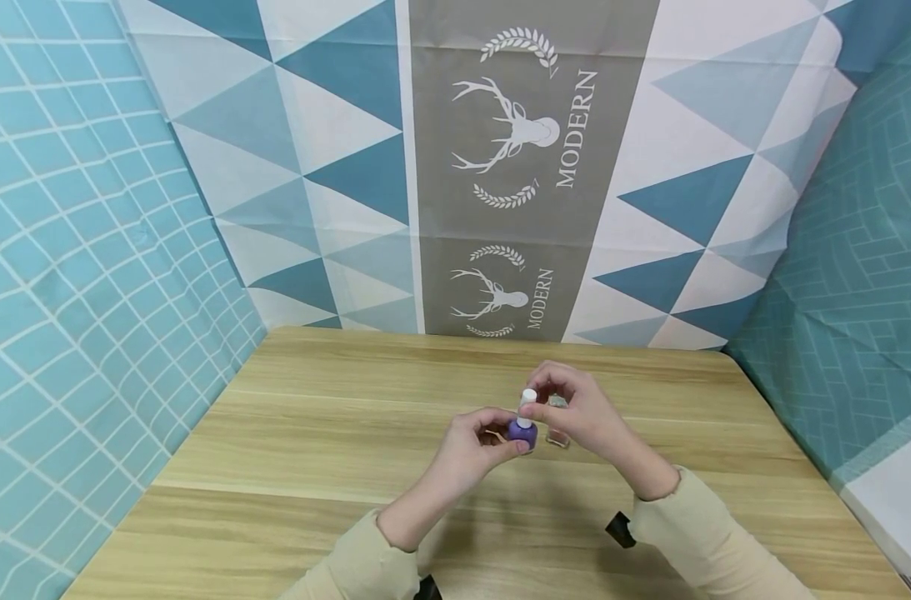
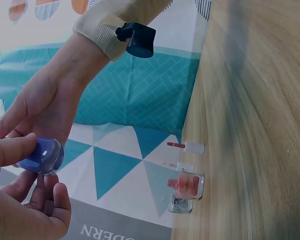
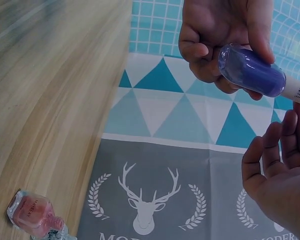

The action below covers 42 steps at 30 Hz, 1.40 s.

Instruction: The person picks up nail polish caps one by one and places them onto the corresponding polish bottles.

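Above the table, my left hand (image 1: 466, 450) grips a bottle of purple nail polish (image 3: 252, 72) between thumb and fingers. My right hand (image 1: 578, 410) pinches its white cap (image 1: 528, 398), which sits on the bottle's neck. In the right wrist view the bottle lies tilted, its cap end toward the right hand. An uncapped pink nail polish bottle (image 2: 189, 186) stands on the table beyond the hands, with a clear glittery bottle (image 2: 180, 204) close beside it. The right hand partly covers this pair in the head view.
Two removed caps stand brush-up on the wooden table (image 1: 312, 442): a white cap with a pink brush (image 2: 194, 148), and another white cap (image 2: 186, 167) nearer the bottles. Patterned cloth (image 1: 350, 167) hangs behind the table's back edge. Black wrist mounts (image 1: 620, 530) hang below the sleeves.
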Motion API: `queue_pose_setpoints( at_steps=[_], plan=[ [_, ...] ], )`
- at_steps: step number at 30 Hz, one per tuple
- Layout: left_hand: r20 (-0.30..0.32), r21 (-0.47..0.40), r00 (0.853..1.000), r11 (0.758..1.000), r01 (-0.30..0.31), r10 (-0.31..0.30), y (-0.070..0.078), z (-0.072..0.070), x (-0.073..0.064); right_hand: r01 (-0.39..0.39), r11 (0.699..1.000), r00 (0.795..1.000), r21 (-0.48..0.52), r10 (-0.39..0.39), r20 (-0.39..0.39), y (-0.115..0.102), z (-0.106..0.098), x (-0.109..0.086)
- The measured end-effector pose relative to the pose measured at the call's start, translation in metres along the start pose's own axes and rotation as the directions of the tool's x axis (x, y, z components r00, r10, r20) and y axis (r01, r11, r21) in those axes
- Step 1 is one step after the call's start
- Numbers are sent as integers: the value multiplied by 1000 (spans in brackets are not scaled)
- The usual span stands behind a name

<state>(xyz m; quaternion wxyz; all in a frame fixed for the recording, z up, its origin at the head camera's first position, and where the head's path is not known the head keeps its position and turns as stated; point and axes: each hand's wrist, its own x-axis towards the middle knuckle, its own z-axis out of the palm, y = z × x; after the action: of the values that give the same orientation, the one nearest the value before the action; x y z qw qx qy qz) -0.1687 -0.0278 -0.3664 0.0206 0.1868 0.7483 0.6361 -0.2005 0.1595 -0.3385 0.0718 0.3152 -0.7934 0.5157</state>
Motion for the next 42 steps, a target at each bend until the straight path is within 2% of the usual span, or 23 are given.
queue_pose_setpoints(
  at_steps=[4,12,18,23,27,34,42],
  plan=[
    [10,-25,1000,1000,8,-8,-10,1,3,-20,1000,1000,-4,20,-6,-1,0,0],
    [17,-49,1000,999,8,-7,-8,2,1,-2,1000,1000,4,2,-9,-2,1,-1],
    [16,-64,1000,998,-14,15,-12,1,2,79,997,997,-2,-79,19,1,2,-2],
    [12,-29,1000,1000,4,-4,-10,-2,1,150,989,987,-3,-150,65,3,2,-4],
    [13,-33,1000,999,12,-12,-10,-2,1,156,988,983,-4,-155,95,3,0,-5],
    [13,-32,1000,999,19,-19,-11,-1,1,158,986,975,61,-165,148,3,-2,-6],
    [14,-39,1000,999,19,-18,-9,-1,1,147,986,978,82,-157,138,2,-2,-5]
  ],
)
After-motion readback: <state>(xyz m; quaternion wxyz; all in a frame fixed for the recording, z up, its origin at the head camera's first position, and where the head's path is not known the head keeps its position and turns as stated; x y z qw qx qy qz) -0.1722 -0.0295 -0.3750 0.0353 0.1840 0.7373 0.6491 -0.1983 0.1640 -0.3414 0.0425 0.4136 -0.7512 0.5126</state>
